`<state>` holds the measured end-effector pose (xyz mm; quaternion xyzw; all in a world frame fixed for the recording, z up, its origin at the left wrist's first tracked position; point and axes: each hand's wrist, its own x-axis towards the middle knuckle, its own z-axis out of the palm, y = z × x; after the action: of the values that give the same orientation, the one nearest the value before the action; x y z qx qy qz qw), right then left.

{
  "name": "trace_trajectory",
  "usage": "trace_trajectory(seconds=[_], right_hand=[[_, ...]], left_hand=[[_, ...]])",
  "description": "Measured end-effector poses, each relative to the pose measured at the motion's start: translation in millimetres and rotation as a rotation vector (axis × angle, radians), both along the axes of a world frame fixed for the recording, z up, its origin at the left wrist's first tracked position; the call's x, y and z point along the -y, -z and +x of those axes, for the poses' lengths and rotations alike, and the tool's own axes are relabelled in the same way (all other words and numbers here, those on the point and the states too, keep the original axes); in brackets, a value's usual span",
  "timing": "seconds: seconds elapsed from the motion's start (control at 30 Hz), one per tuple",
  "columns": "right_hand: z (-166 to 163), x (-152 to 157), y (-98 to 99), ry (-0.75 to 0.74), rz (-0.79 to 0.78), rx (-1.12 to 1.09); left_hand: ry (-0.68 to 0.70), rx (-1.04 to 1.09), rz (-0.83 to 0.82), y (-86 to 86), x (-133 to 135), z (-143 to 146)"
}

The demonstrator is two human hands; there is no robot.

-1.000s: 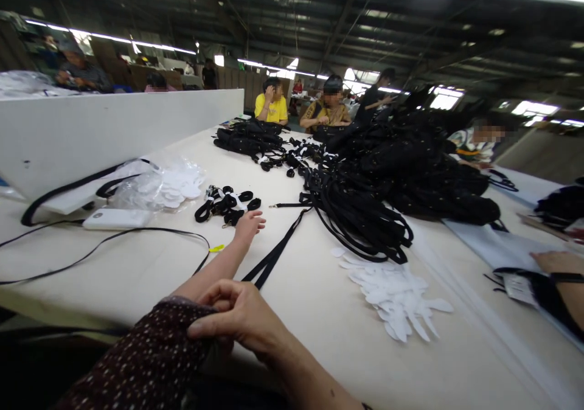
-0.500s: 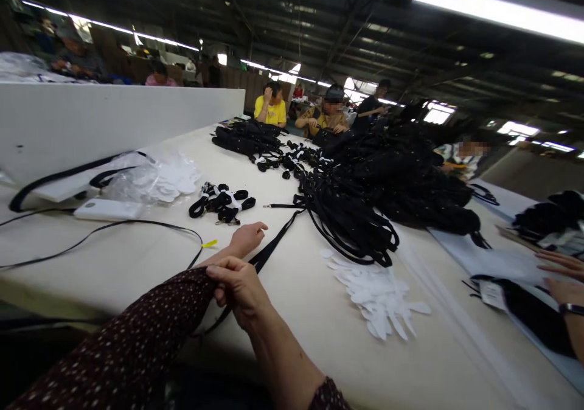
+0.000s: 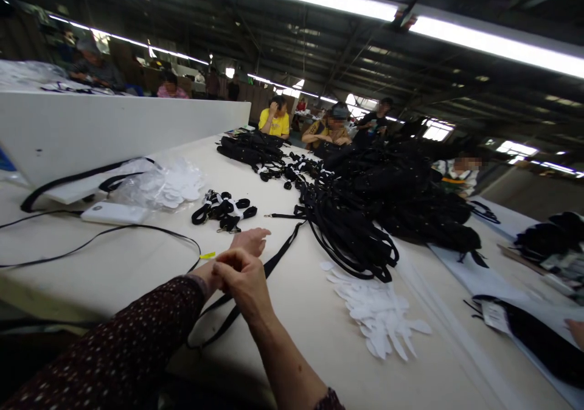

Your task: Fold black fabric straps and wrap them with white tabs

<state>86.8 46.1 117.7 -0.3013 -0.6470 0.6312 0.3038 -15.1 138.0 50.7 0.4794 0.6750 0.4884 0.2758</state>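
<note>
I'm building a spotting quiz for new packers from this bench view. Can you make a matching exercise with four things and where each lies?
Things:
1. white cut-out pieces
2. white power bank
3. yellow tag
4. black strap

Places:
A. at the end of a thin black cord, left of the left hand
B. running under both hands towards the big strap pile
C. loose heap right of the right hand
D. far left, beside a clear plastic bag

Pairs: 1-C, 2-D, 3-A, 4-B

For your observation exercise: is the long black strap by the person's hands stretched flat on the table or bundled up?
Stretched flat. The long black strap runs as one line across the table, passing beneath the left hand.
</note>
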Motion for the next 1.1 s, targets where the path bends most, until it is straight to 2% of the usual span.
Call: trace_trajectory(seconds=[0.13, 0.27, 0.47, 0.6, 0.73, 0.83, 1.0, 1.1], right_hand=[[18, 21, 11.4, -0.095, 0.122, 0.171], [20, 37, 15.5, -0.178, 0.184, 0.217], [23, 55, 18.7, -0.244, 0.207, 0.217], [21, 66, 32.8, -0.218, 0.237, 0.207], [17, 71, 52.3, -0.144, 0.310, 0.219], [17, 62, 60.0, -0.052, 0.368, 0.246], [24, 26, 52.6, 0.166, 0.396, 0.245], [37, 8, 45.9, 0.149, 0.392, 0.242]], left_hand=[[-0.142, 0.402, 0.046, -19.8, -17, -31], [-0.255, 0.796, 0.136, -43.2, -19, -51], [-0.212, 1.149, 0.289, -78.0, -9, -62], [-0.158, 1.268, 0.312, -88.7, -6, -57], [-0.128, 1.299, 0.287, -86.7, -4, -49], [-0.127, 1.299, 0.263, -78.8, -1, -42], [-0.081, 1.287, 0.175, -54.4, 16, -17], [-0.013, 1.233, 0.078, -42.8, 37, -6]])
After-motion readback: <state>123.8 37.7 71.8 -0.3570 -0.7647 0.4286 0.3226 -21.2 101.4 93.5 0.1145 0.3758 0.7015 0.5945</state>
